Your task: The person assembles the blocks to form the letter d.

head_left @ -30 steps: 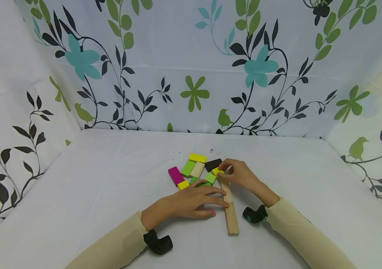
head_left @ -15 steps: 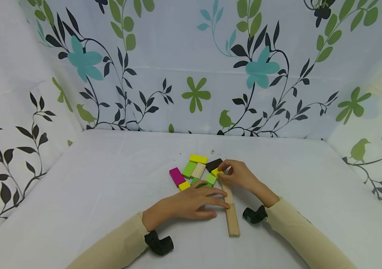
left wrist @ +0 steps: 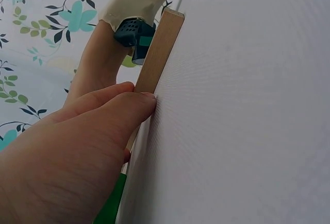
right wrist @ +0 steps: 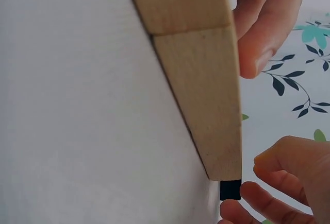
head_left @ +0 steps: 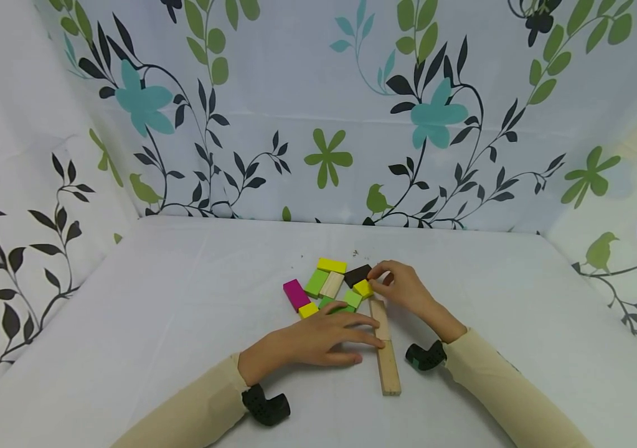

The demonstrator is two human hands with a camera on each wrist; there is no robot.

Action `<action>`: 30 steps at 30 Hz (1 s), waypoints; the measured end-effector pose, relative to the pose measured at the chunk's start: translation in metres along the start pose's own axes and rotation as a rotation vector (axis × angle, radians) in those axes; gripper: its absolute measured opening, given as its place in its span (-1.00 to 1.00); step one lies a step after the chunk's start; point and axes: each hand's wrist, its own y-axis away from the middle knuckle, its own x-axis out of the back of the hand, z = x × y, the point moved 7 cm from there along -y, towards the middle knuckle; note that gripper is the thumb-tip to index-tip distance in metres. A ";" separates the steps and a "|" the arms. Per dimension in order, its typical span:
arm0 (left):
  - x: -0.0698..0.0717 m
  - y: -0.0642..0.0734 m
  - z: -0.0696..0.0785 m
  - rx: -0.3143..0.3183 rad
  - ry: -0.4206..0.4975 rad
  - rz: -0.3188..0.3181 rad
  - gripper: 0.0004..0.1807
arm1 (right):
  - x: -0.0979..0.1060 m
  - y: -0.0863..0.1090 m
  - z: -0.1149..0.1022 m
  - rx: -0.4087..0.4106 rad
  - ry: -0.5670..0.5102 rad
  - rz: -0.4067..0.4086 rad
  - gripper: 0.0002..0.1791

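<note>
My left hand [head_left: 315, 339] lies palm down with spread fingers, its fingertips resting on two plain wooden blocks [head_left: 388, 373] set end to end. Beyond their far end, my right hand [head_left: 402, 289] is bent beside a small yellow block [head_left: 363, 288] and the black block [head_left: 358, 275]. In the right wrist view a gap shows between the right thumb and forefinger, with nothing in it; whether other fingertips touch a block is unclear. Green blocks [head_left: 353, 299] lie partly under the left fingers. The left wrist view shows the near wooden block [left wrist: 162, 49] past the left fingers.
Left of the hands, more blocks form a loose ring: magenta [head_left: 296, 295], yellow [head_left: 332, 266], light green [head_left: 316, 282] and pale wood [head_left: 332, 285]. Everything lies on a white cloth [head_left: 184, 280], with a patterned curtain [head_left: 273, 93] behind.
My right hand has let go of the small yellow block and shifted slightly up and right, leaving the block in the ring. The left hand keeps its place on the wooden blocks.
</note>
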 end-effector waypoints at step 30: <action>0.000 0.002 0.001 0.001 0.010 0.007 -0.55 | -0.004 -0.014 0.013 0.139 0.009 -0.091 -0.51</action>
